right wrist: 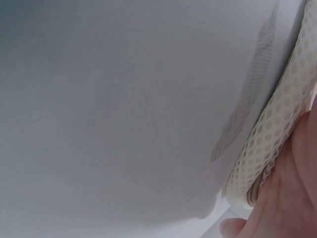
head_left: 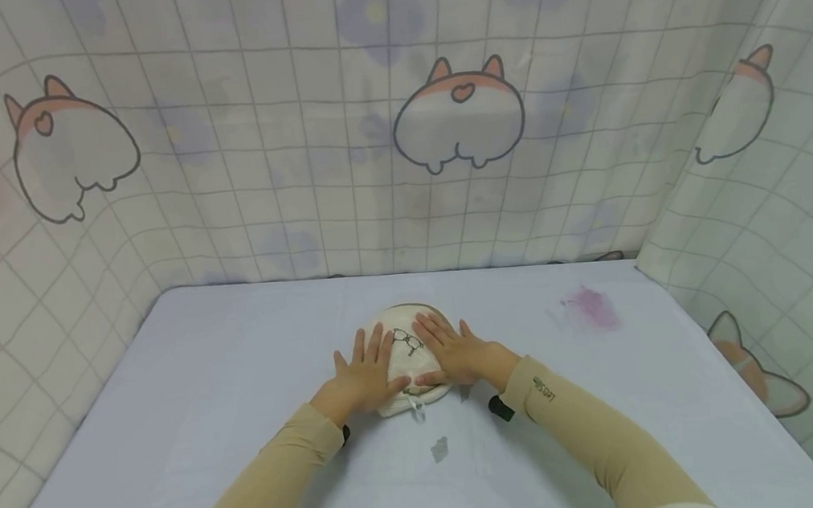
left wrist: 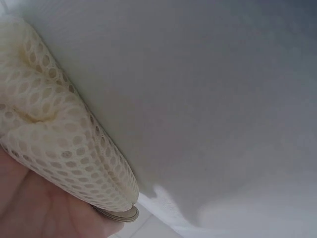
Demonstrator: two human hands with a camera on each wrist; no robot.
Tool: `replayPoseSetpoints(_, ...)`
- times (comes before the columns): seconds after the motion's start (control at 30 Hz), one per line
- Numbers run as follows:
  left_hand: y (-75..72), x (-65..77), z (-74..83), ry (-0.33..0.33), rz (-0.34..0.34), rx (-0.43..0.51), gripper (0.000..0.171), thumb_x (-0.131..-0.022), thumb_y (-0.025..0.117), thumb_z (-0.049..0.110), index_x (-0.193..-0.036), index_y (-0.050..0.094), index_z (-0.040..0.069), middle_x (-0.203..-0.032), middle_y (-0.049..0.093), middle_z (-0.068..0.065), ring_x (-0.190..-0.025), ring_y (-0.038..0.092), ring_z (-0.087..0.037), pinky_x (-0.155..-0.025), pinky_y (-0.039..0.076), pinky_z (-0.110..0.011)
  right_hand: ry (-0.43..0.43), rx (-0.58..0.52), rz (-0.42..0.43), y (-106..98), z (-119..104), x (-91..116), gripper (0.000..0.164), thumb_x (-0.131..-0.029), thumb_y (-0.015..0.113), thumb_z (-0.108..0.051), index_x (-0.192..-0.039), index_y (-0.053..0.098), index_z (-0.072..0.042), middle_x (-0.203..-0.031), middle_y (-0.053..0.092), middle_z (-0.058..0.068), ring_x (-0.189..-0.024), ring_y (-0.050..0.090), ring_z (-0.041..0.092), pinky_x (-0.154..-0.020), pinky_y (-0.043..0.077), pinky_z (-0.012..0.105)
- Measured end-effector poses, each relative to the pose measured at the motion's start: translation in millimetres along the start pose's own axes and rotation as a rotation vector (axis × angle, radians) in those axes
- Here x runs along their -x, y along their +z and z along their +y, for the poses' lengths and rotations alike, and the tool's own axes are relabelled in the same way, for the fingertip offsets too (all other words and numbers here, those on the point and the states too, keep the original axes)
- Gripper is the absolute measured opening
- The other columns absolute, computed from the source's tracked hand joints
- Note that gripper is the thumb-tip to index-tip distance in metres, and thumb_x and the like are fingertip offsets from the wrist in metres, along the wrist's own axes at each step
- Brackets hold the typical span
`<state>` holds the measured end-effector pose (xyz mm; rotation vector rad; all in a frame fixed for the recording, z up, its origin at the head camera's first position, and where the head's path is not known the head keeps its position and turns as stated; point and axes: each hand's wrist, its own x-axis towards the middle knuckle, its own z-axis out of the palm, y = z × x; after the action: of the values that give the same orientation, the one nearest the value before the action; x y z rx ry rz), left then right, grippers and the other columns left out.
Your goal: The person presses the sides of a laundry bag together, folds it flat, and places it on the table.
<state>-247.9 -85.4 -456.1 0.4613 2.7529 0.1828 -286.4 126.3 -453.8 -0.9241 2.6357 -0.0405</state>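
One piece of lettering (head_left: 544, 389) was noted, on the right sleeve (head_left: 597, 439), along the forearm a little behind the cuff. It was small and dark on the tan cloth and ran aslant; its wording was too small and blurred to be read with certainty. The cream pouch (head_left: 419, 364) bore a dark printed sign (head_left: 408, 340) on its upper face: two rounded outlines joined side by side, resembling a pair of glasses, with finer strokes at the near side, whose detail could not be made out. No words, brands or numbers were legible.
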Motion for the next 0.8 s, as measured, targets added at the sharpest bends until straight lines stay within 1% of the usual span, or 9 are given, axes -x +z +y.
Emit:
replayPoseSetpoints(0.17, 1.6, -3.7, 0.3, -0.010, 0.020, -0.014, 0.086, -0.106, 0.041, 0.057, -0.165, 0.001, 0.008, -0.171, -0.011, -0.013, -0.154, -0.010, -0.039, -0.116, 0.010, -0.073, 0.007, 0.013, 0.005, -1.2, 0.2, 0.3, 0.098, -0.103, 0.043, -0.063, -0.164, -0.004, -0.004, -0.171, -0.012, 0.014, -0.156, -0.012, 0.030, -0.120, 0.009, 0.065)
replayPoseSetpoints(0.2, 2.2, -4.1, 0.3, -0.012, 0.015, -0.015, 0.087, -0.106, 0.040, 0.058, -0.165, 0.000, 0.009, -0.170, -0.013, -0.012, -0.154, -0.012, -0.039, -0.116, 0.010, -0.073, 0.009, 0.006, 0.007, -1.4, 0.1, 0.4, 0.098, -0.103, 0.044, -0.063, -0.164, -0.004, -0.003, -0.171, -0.011, 0.014, -0.156, -0.012, 0.031, -0.120, 0.009, 0.065)
replayPoseSetpoints(0.3, 2.0, -2.6, 0.4, -0.012, 0.008, 0.007, 0.087, -0.106, 0.042, 0.058, -0.165, 0.000, 0.009, -0.171, -0.013, -0.012, -0.154, -0.012, -0.039, -0.115, 0.012, -0.074, 0.009, -0.011, 0.006, -0.8, -0.9, 0.2, 0.097, -0.103, 0.047, -0.061, -0.164, -0.002, -0.004, -0.171, -0.010, 0.014, -0.156, -0.011, 0.031, -0.120, 0.009, 0.066)
replayPoseSetpoints(0.37, 1.2, -0.3, 0.7, -0.014, 0.004, 0.014, 0.087, -0.106, 0.042, 0.057, -0.165, 0.000, 0.009, -0.171, -0.012, -0.012, -0.154, -0.011, -0.039, -0.114, 0.013, -0.074, 0.009, -0.005, -0.004, -0.1, -1.7, -0.3, 0.098, -0.102, 0.047, -0.062, -0.164, -0.004, -0.005, -0.171, -0.012, 0.012, -0.155, -0.013, 0.030, -0.120, 0.009, 0.065)
replayPoseSetpoints(0.53, -0.8, 3.0, 1.0, -0.006, 0.021, 0.000, 0.085, -0.107, 0.041, 0.057, -0.165, 0.003, 0.008, -0.171, -0.009, -0.013, -0.155, -0.008, -0.039, -0.114, 0.016, -0.074, 0.014, 0.017, 0.011, 4.4, -0.5, -2.5, 0.099, -0.102, 0.046, -0.064, -0.164, -0.006, -0.007, -0.171, -0.014, 0.010, -0.155, -0.014, 0.028, -0.120, 0.010, 0.065)
replayPoseSetpoints(0.67, -3.1, 4.6, 2.8, -0.001, 0.009, -0.001, 0.086, -0.107, 0.041, 0.056, -0.165, 0.002, 0.007, -0.171, -0.009, -0.014, -0.155, -0.009, -0.040, -0.114, 0.015, -0.074, 0.005, 0.000, 0.028, 6.0, 0.9, -2.3, 0.098, -0.102, 0.047, -0.061, -0.164, -0.004, -0.005, -0.171, -0.011, 0.013, -0.156, -0.012, 0.030, -0.119, 0.011, 0.066)
replayPoseSetpoints(0.8, -3.5, 5.1, 3.8, 0.001, 0.018, -0.010, 0.086, -0.107, 0.042, 0.056, -0.165, 0.004, 0.007, -0.171, -0.008, -0.014, -0.155, -0.007, -0.040, -0.114, 0.016, -0.073, 0.006, -0.003, 0.033, 3.5, -0.3, 0.0, 0.097, -0.102, 0.048, -0.061, -0.164, -0.002, -0.005, -0.171, -0.010, 0.013, -0.156, -0.012, 0.030, -0.119, 0.011, 0.066)
